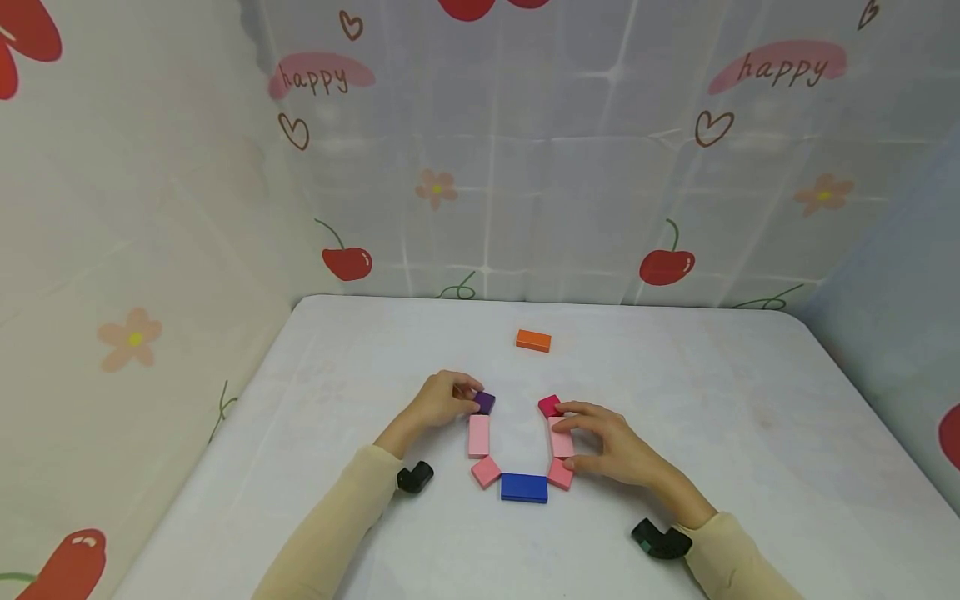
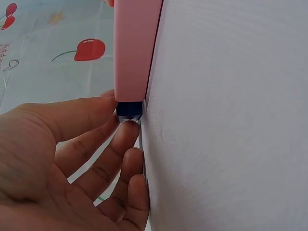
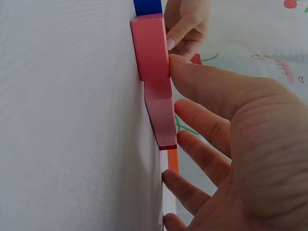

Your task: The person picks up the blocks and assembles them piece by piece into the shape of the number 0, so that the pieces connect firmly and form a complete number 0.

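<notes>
Between thumb and fingers, my left hand (image 1: 447,398) pinches a dark purple block (image 1: 485,402) at the upper left of a U-shaped row of blocks. In the left wrist view this block (image 2: 129,109) shows just past a light pink block (image 2: 136,53). My right hand (image 1: 617,446) lies along the row's right side, fingers loosely spread. Its fingertips touch the crimson block (image 1: 550,406) and the right light pink block (image 1: 560,437); its thumb is at a coral-pink block (image 1: 560,473). In the right wrist view the coral-pink block (image 3: 153,48) stands nearest, beside the thumb.
A blue block (image 1: 524,488) forms the row's near end, with another coral-pink block (image 1: 486,472) at its left corner. Farther back on the white table (image 1: 675,358) lies an orange block (image 1: 533,341). Printed curtains (image 1: 540,150) hang behind the table.
</notes>
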Demonstrator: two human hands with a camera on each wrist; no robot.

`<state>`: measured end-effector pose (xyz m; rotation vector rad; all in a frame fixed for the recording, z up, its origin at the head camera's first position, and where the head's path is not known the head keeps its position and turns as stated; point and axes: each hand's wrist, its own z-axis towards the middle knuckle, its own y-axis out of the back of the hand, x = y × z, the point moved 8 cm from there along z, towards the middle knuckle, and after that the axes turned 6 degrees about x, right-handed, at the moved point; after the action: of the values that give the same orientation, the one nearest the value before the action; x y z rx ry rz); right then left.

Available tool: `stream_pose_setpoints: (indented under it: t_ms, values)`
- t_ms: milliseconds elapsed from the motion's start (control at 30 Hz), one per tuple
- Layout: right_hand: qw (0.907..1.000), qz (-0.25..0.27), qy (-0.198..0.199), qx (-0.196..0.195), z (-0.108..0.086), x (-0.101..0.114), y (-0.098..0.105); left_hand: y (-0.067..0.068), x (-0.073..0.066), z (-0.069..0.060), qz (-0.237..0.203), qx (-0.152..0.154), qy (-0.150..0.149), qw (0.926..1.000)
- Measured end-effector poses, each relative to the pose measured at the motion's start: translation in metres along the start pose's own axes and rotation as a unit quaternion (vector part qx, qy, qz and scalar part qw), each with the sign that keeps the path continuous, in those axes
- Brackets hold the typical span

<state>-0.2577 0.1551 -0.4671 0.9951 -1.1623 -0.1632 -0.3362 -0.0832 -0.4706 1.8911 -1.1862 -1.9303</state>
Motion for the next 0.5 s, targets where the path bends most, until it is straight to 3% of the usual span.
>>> stream_pose_setpoints:
  t_ms: [500]
  values:
    - [1.0, 0.006, 0.004, -0.001, -0.0002, -0.0009, 0.0004, -0.0024, 0.0002, -0.0013, 0.002, 0.002, -0.003, 1.0]
